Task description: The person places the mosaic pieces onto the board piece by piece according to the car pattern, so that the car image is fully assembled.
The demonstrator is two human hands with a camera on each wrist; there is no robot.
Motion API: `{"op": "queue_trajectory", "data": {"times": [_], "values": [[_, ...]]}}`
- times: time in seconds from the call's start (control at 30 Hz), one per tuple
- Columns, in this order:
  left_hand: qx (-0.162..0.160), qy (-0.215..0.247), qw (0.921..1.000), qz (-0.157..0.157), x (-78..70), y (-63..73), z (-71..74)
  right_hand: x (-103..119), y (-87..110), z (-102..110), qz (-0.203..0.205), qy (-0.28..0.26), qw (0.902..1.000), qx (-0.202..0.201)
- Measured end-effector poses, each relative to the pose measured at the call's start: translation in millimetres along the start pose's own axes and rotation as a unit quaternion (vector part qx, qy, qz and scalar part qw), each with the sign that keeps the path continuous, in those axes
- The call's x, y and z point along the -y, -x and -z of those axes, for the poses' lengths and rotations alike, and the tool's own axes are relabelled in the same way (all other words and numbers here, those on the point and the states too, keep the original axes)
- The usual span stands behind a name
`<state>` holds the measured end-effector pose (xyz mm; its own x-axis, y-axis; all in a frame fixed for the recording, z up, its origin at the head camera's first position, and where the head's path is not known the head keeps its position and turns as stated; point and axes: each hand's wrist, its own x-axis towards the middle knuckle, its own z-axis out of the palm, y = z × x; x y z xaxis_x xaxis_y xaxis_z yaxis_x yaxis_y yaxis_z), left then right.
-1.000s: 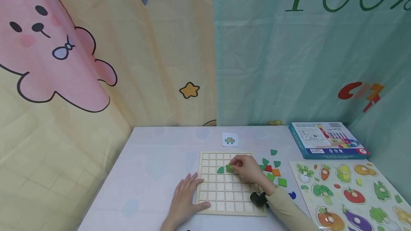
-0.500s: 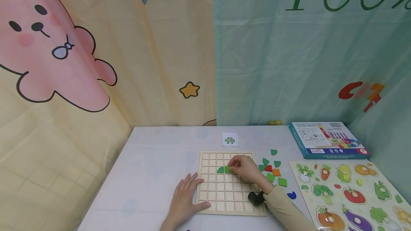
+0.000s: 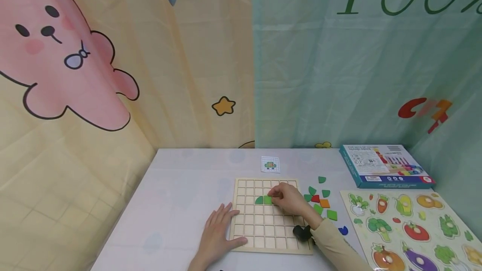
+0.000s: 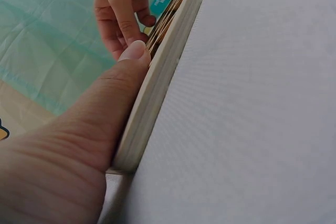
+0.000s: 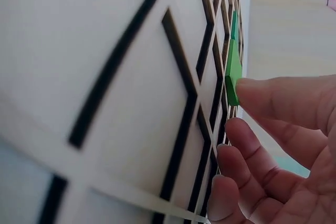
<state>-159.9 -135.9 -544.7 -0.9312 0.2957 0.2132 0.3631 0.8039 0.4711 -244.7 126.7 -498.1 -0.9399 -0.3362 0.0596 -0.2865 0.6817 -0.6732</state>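
A wooden grid board (image 3: 259,231) lies on the white table. My left hand (image 3: 217,231) rests flat at its left side, fingers spread; in the left wrist view the thumb (image 4: 113,90) presses along the board's edge. With thumb and fingertips, my right hand (image 3: 289,199) pinches a light green square tile (image 3: 267,200) at a cell in the upper part of the grid. Close beside that tile sits a dark green quarter-circle tile (image 3: 259,200). Up close in the right wrist view, the square tile (image 5: 233,74) leans a little out of the grid at the thumb tip.
Right of the board lie loose tiles: green quarter-circles (image 3: 326,193), light green squares (image 3: 332,215), a red one (image 3: 315,198), an orange one (image 3: 324,203) and a blue one (image 3: 343,230). A pattern card (image 3: 270,164), box (image 3: 388,166) and vegetable sheet (image 3: 399,216) surround them.
The right hand has brought the light green square tile slightly left and down, up against the dark green quarter-circle. The left hand has stayed at the board's side.
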Motion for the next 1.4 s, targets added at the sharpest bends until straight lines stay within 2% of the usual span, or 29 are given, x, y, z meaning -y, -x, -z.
{"op": "queue_trajectory", "data": {"times": [0.27,0.4,0.5,0.6,0.8,0.93,1.2,1.3,1.4], "values": [[0.002,0.0,1.0,0.001,-1.0,-0.2,0.1,-3.4,0.1,0.1,0.02,0.007,0.9996,0.02],[0.001,0.001,1.0,0.002,-0.4,0.2,-0.6,-5.4,2.6,1.7,0.045,0.012,0.9986,0.023],[0.001,0.003,1.0,0.003,-0.4,-0.1,-0.9,-7.9,7.4,5.0,0.067,0.009,0.9976,0.01],[0.002,0.004,1.0,0.004,-0.6,0.3,-1.0,-11.9,14.4,10.7,0.07,-0.007,0.9975,-0.009],[0.0,0.006,1.0,0.005,-0.7,1.5,-0.6,-23.3,29.9,34.4,0.079,-0.024,0.9945,-0.065],[-0.002,0.003,1.0,0.003,-0.3,1.3,-0.1,-32.2,38.6,53.9,0.027,-0.023,0.9947,-0.096],[-0.005,-0.001,1.0,0.0,0.7,0.6,-1.0,-54.2,53.0,84.3,-0.096,-0.008,0.9885,-0.116],[-0.006,0.0,1.0,-0.001,0.9,0.5,-1.6,-61.0,57.8,90.4,-0.12,0.012,0.9863,-0.113],[-0.007,0.001,1.0,-0.001,0.9,0.1,-1.7,-66.2,62.1,94.3,-0.127,0.022,0.9853,-0.111]]}}
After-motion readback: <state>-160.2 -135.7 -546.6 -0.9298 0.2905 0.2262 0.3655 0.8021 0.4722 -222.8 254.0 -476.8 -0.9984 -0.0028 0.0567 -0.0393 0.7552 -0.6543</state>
